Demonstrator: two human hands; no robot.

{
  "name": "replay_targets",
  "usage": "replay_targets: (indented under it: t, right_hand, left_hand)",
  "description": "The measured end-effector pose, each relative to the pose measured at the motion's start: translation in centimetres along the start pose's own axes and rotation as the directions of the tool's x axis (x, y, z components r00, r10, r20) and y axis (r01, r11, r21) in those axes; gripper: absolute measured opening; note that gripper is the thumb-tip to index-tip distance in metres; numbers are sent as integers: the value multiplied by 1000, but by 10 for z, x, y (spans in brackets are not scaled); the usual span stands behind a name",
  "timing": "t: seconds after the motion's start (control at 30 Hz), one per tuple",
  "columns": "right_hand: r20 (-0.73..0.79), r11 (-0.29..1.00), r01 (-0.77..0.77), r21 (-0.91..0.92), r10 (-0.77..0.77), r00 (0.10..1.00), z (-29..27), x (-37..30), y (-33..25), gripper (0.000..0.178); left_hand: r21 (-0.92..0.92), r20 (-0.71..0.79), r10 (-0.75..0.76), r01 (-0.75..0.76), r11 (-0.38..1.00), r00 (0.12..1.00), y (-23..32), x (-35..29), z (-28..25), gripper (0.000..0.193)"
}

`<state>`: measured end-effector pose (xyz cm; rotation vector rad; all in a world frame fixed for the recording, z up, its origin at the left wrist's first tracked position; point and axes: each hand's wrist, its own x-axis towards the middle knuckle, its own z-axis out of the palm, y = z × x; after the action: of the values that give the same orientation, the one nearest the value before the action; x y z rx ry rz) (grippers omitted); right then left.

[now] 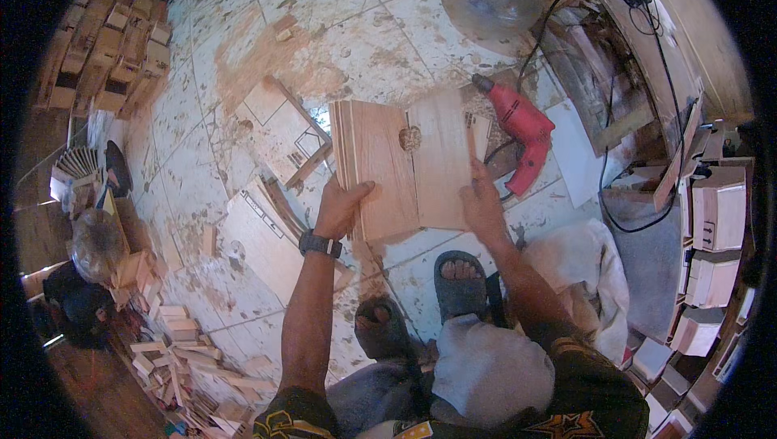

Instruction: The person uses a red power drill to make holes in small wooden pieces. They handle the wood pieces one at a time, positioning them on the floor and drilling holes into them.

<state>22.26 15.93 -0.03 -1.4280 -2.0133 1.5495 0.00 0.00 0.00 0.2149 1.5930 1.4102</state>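
Observation:
My left hand [344, 206] is closed round the left edge of a stack of thin wooden boards [378, 170], its thumb lying on the top face. A second pale wooden board [441, 156] sits against the stack on the right, and my right hand [483, 204] grips its right edge. Where the two meet, a rounded dark patch [410, 138] like a cut-out or knot shows near the upper part. Both pieces are held above the floor in front of my feet. The undersides and the fingers beneath are hidden.
A red power drill [522, 135] lies right of the boards, near a black cable [534, 55]. Flat wooden panels [279, 131] rest on the dusty tiled floor [324, 2] at left. Wood offcuts [190, 350] pile at lower left; wooden blocks [716, 204] stack at far right.

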Motion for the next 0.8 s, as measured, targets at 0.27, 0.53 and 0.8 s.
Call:
replay_targets:
  t: [0.27, 0.53, 0.8]
  right_hand:
    - [13, 936, -48, 350, 46, 999, 5, 22, 65, 38]
    - [-21, 977, -31, 211, 37, 999, -4, 21, 71, 38]
    - [-30, 949, -47, 313, 59, 998, -1, 21, 78, 35]
  left_hand:
    - [-37, -61, -38, 35, 999, 997, 0, 5, -11, 42]
    - [-68, -35, -68, 66, 995, 997, -19, 9, -18, 42]
    - [-196, 1, -112, 110, 975, 994, -22, 6, -33, 52]
